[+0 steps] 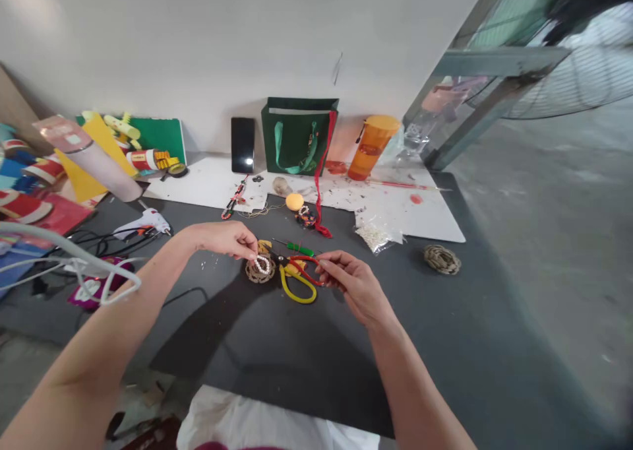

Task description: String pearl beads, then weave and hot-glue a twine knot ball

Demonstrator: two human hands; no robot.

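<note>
As I watch remotely, the left hand [225, 240] pinches a white bead loop [258, 266] over the brown coil [257, 279]; a slackened pinch could drop it. Scissors [283, 260] next; right hand [352, 280] at red handle [303, 258], hold unclear, could knock them across.

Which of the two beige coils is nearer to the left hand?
The left coil, overlapped by the pearly bead loop; the right coil lies apart, much farther right.

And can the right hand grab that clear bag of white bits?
Probably yes: the clear bag lies just beyond the right hand, with nothing visible between them. But it seems to hold a red handle, so may need to let go first.
</note>
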